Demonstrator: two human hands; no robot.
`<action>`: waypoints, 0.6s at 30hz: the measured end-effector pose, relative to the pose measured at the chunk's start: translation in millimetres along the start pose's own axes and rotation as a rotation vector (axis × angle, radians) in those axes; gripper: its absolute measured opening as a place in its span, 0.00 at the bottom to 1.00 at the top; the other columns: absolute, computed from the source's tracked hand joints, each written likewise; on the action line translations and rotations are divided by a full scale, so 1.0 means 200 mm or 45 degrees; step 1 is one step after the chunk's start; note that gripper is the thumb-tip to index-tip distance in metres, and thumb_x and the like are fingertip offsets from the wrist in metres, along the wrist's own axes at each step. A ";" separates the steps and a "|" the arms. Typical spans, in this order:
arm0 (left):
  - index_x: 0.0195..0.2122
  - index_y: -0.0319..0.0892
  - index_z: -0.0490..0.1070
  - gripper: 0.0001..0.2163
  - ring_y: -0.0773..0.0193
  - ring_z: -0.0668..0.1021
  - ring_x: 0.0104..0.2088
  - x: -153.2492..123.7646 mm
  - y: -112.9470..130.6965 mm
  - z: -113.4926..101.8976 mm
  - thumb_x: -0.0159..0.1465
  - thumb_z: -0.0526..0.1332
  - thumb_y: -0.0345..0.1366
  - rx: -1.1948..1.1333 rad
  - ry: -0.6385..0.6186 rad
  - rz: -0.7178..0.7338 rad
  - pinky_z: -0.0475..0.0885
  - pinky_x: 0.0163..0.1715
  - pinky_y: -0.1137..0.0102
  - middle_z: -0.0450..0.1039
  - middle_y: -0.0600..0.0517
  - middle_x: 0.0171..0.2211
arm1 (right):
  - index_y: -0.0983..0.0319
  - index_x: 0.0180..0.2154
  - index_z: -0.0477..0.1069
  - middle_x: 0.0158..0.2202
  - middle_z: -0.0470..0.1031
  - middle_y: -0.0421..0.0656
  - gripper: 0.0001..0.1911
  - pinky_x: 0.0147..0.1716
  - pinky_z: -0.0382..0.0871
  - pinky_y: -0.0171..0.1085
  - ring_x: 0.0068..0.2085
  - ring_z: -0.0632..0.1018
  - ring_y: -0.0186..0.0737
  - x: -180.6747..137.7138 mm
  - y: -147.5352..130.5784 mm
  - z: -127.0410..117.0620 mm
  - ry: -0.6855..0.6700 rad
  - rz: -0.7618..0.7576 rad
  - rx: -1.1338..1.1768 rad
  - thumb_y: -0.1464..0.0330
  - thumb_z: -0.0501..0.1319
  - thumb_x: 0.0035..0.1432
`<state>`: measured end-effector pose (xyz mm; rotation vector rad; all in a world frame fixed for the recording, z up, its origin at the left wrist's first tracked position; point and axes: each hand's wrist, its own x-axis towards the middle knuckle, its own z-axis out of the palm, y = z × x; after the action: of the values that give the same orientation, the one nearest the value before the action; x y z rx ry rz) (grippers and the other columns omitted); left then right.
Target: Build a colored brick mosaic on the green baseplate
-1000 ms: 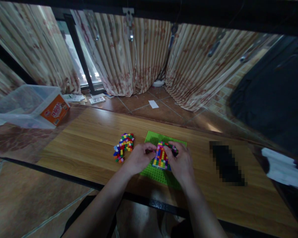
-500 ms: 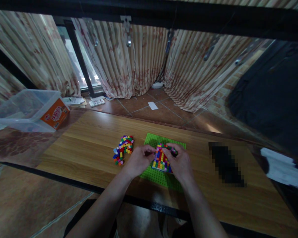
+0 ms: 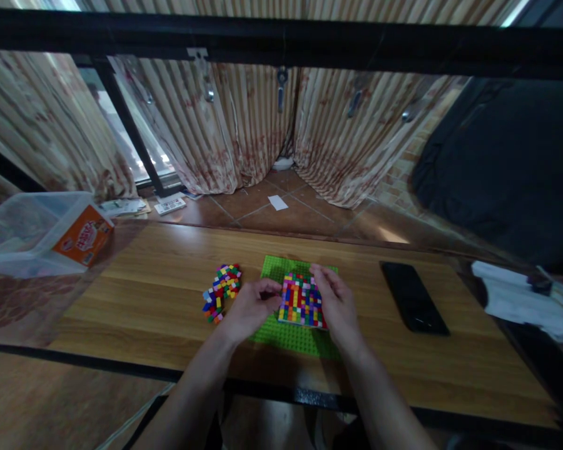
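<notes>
A square panel of small multicoloured building bricks (image 3: 300, 301) sits on a green studded baseplate (image 3: 281, 337). At the panel's left edge is my left hand (image 3: 248, 309), thumb and forefinger curled toward each other; whatever lies between the fingertips is too small to make out. My right hand (image 3: 340, 306) rests along the panel's right side with fingers stretched forward, hiding that edge and part of the baseplate. Left of the baseplate, a loose pile of coloured bricks (image 3: 223, 287) lies on the wooden table (image 3: 141, 281).
A black phone (image 3: 413, 297) lies on the table to the right. At the far left stands a clear plastic bin (image 3: 37, 234) with an orange label. White papers (image 3: 520, 300) are beyond the right end. Striped curtains (image 3: 244, 131) hang behind.
My right hand has drawn back to the right, uncovering more of the panel's top. My left hand stays by the left edge. The whole view has shifted slightly.
</notes>
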<state>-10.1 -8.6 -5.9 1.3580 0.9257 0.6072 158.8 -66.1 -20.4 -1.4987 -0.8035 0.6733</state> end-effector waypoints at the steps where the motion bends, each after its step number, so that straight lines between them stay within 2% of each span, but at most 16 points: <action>1: 0.33 0.38 0.77 0.07 0.66 0.76 0.28 0.00 0.00 0.00 0.53 0.65 0.31 0.000 -0.002 -0.011 0.69 0.31 0.72 0.78 0.52 0.29 | 0.58 0.41 0.79 0.45 0.81 0.45 0.22 0.53 0.67 0.46 0.49 0.78 0.47 0.00 -0.01 0.00 -0.016 0.004 0.007 0.48 0.61 0.57; 5: 0.34 0.38 0.77 0.07 0.66 0.77 0.30 -0.02 -0.01 -0.01 0.53 0.66 0.32 0.034 0.005 -0.007 0.69 0.30 0.73 0.79 0.50 0.32 | 0.59 0.40 0.79 0.42 0.82 0.44 0.23 0.50 0.68 0.44 0.46 0.79 0.47 0.01 -0.02 0.01 -0.050 0.015 0.004 0.47 0.60 0.57; 10: 0.35 0.38 0.77 0.10 0.65 0.77 0.30 -0.02 0.00 -0.03 0.51 0.68 0.34 -0.007 0.008 0.003 0.71 0.31 0.72 0.79 0.50 0.31 | 0.59 0.42 0.79 0.40 0.82 0.44 0.23 0.47 0.70 0.44 0.44 0.79 0.45 0.02 -0.02 0.00 -0.074 -0.069 -0.075 0.49 0.57 0.61; 14: 0.38 0.38 0.74 0.16 0.65 0.78 0.29 -0.01 0.04 -0.06 0.47 0.71 0.34 -0.176 0.140 -0.019 0.73 0.33 0.69 0.79 0.51 0.30 | 0.57 0.43 0.78 0.43 0.80 0.45 0.17 0.49 0.70 0.46 0.46 0.78 0.45 0.00 -0.05 -0.02 -0.032 -0.347 -0.238 0.55 0.56 0.65; 18: 0.40 0.38 0.74 0.19 0.64 0.80 0.32 -0.01 0.07 -0.08 0.47 0.74 0.35 -0.215 0.219 0.118 0.74 0.37 0.69 0.80 0.52 0.29 | 0.55 0.44 0.78 0.43 0.79 0.44 0.13 0.51 0.69 0.47 0.48 0.76 0.44 -0.05 -0.10 -0.01 -0.086 -0.673 -0.405 0.63 0.55 0.67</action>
<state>-22.2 -0.5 9.3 1.2153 0.9306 0.8648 152.4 -75.8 0.2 -1.4556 -1.3441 0.2043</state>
